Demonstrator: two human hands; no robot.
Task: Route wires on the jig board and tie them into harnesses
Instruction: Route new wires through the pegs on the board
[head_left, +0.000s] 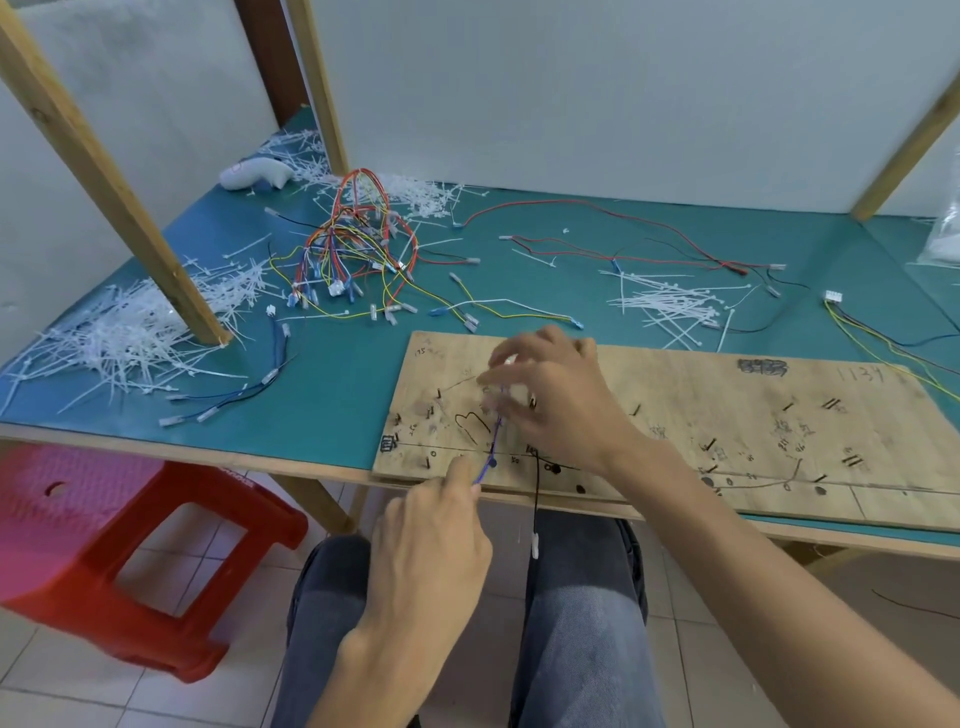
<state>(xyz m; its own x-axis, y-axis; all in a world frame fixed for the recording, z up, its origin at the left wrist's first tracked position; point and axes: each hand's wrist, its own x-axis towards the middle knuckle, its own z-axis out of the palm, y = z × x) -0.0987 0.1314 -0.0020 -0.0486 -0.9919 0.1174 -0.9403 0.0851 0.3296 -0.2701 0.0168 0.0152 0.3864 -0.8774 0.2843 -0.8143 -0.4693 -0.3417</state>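
Our left hand (436, 525) pinches the near end of the thin blue wire (493, 441), just off the near edge of the plywood jig board (727, 415). From there the wire's long axis runs nearly straight, away from us and slightly right, to our right hand (550, 395), farther out over the board's left part. Its fingers curl over the wire's far end, but blur keeps us from telling whether they pinch it. We judge the next move turns on laying that near-to-far line among the dark upright pegs (430, 413). A black wire (536, 493) hangs off the board's near edge, past the teal-topped bench (322, 395), just to the right.
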